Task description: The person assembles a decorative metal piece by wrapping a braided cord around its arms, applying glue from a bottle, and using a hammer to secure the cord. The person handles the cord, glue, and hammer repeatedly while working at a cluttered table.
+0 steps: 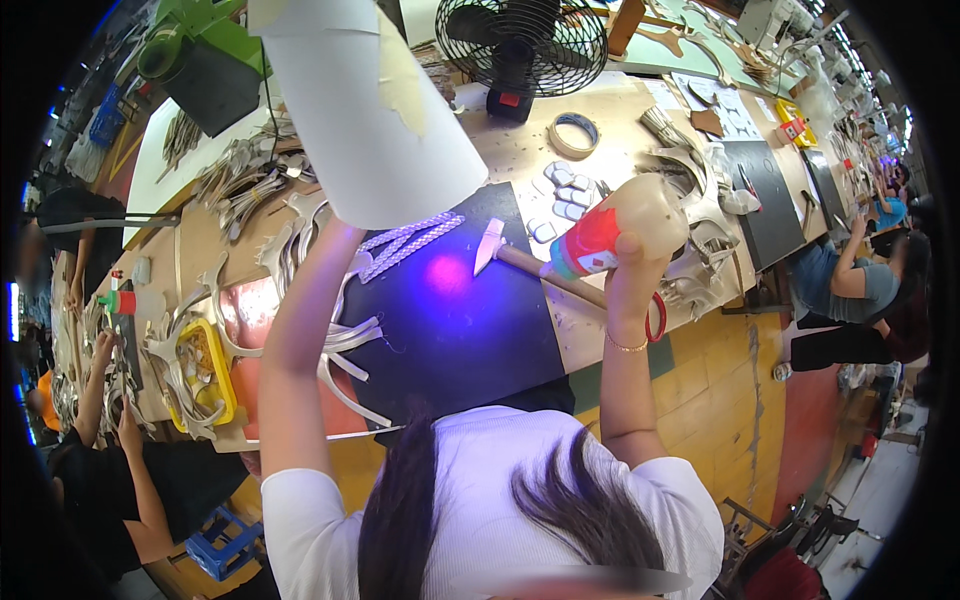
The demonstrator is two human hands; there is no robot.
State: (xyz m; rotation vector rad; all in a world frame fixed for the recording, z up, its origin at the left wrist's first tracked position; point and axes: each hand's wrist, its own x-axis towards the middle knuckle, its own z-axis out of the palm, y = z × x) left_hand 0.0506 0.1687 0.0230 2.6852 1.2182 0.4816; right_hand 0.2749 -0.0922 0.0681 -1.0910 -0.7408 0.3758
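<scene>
My right hand (632, 268) grips a squeeze bottle (655, 212) with a translucent whitish body and a red and blue-green label. The bottle is tilted, its narrower end toward the lower left, above the handle of a hammer (530, 267). The hammer lies across the right edge of a black mat (455, 350). My left forearm (308, 320) reaches up behind a large white tube (375, 130), which hides my left hand. Braided pale straps (410, 242) lie at the mat's far left, below the tube's mouth. A blue-violet glow with a pink spot lights the mat.
A black fan (520, 45) and a tape roll (573, 135) stand at the back. Small pale pieces (570, 190) lie near the bottle. Strap bundles (240, 185) cover the left side, beside a yellow tray (222, 370). Other people work at both sides.
</scene>
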